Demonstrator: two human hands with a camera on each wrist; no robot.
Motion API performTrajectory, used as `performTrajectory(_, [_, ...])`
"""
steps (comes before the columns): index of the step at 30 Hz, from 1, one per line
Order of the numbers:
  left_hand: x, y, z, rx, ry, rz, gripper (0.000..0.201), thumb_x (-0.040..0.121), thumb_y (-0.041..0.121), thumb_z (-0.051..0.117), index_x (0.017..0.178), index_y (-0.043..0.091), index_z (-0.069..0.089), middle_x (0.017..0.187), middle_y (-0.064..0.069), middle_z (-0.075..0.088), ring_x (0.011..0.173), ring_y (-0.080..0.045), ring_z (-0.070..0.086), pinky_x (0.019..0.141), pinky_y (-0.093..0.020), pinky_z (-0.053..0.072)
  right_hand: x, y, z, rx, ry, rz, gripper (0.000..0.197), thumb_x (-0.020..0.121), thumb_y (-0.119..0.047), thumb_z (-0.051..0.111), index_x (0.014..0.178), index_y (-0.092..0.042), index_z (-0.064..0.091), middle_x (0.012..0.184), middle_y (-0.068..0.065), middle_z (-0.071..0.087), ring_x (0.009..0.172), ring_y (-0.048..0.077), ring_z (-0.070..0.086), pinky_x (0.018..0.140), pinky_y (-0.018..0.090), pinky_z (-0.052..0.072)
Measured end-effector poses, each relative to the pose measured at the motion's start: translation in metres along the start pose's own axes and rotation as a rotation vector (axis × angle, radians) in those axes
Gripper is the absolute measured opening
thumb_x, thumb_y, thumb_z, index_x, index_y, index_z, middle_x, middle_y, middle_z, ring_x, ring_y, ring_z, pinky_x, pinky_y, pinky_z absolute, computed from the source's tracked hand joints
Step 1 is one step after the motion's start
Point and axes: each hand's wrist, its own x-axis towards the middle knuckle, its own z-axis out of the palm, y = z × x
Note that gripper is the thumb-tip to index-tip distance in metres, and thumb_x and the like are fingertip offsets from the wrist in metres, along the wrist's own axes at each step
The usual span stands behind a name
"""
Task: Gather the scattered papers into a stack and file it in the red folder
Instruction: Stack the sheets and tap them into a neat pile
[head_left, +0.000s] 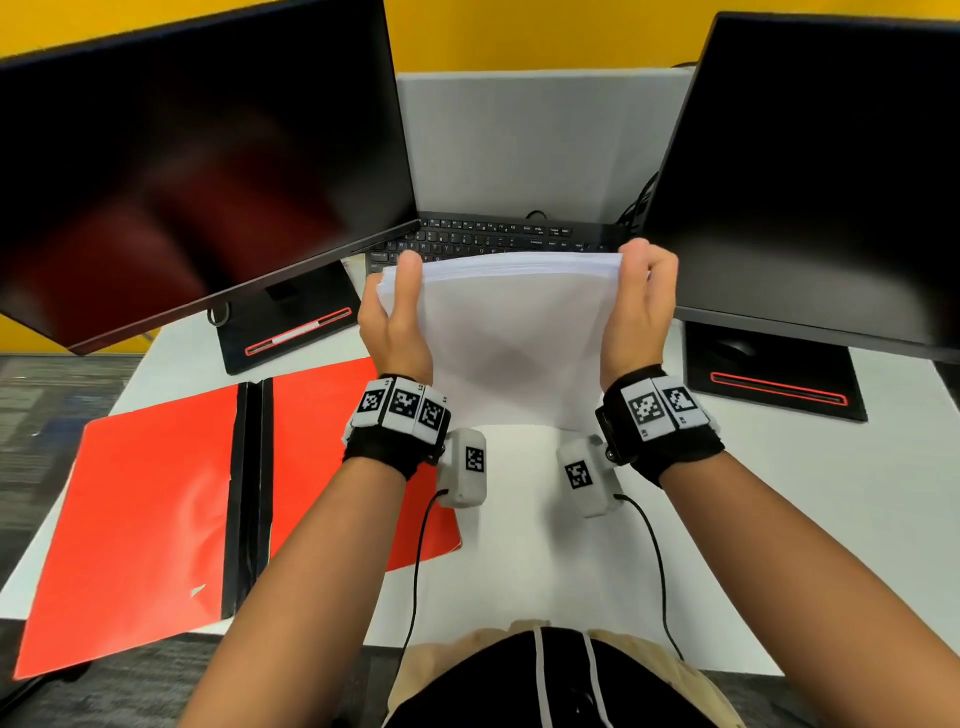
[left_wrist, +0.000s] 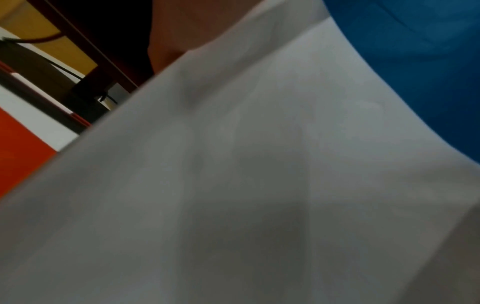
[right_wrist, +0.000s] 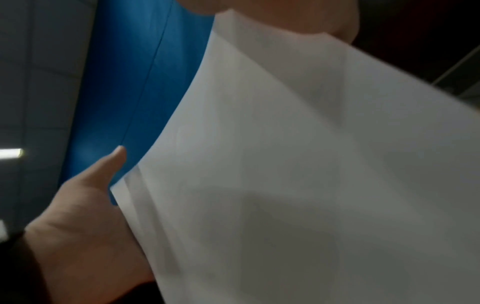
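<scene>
Both hands, left hand (head_left: 396, 317) and right hand (head_left: 640, 312), are gripping the white paper stack (head_left: 511, 332) upright by its side edges above the desk; the open red card folder (head_left: 145, 499) is lying flat to the near left, nearer the left hand.

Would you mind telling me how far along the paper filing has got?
Gathering looks done: the paper stack stands upright on the desk, gripped at its sides by the left hand and right hand. Squaring seems in hand. Filing remains: the red folder lies open, nothing in it.
</scene>
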Motion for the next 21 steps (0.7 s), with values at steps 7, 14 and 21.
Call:
performTrajectory(7, [-0.006,-0.040,-0.031,0.048,-0.253,0.045,0.059,0.070,0.028,0.073,0.125,0.028,0.052,0.129,-0.004,0.058,0.121,-0.022,0.057,0.106,-0.042,0.044,-0.008,0.032,-0.026,-0.039,-0.320,-0.037,0.073,0.065,-0.012,0.053,0.132,-0.002,0.027,0.123,0.010,0.045,0.110,0.020,0.049,0.096,0.033,0.043])
performTrajectory(14, [-0.012,-0.064,-0.038,0.099,-0.167,-0.128,0.059,0.057,-0.001,0.040,0.112,0.013,0.050,0.080,0.003,0.057,0.059,0.003,0.058,0.052,-0.012,0.047,-0.019,0.059,-0.029,-0.199,-0.252,0.159,0.063,0.077,0.020,0.033,0.136,-0.002,0.027,0.115,-0.004,0.050,0.106,0.014,0.051,0.081,0.001,0.043])
performTrajectory(21, [-0.010,-0.060,-0.029,0.081,-0.119,-0.194,0.052,0.056,0.000,0.041,0.100,0.023,0.056,0.083,0.004,0.061,0.075,-0.011,0.059,0.066,-0.023,0.050,-0.015,0.058,-0.029,-0.151,-0.277,0.180,0.056,0.084,0.018,0.035,0.135,-0.006,0.029,0.117,-0.003,0.051,0.106,0.004,0.052,0.088,0.005,0.040])
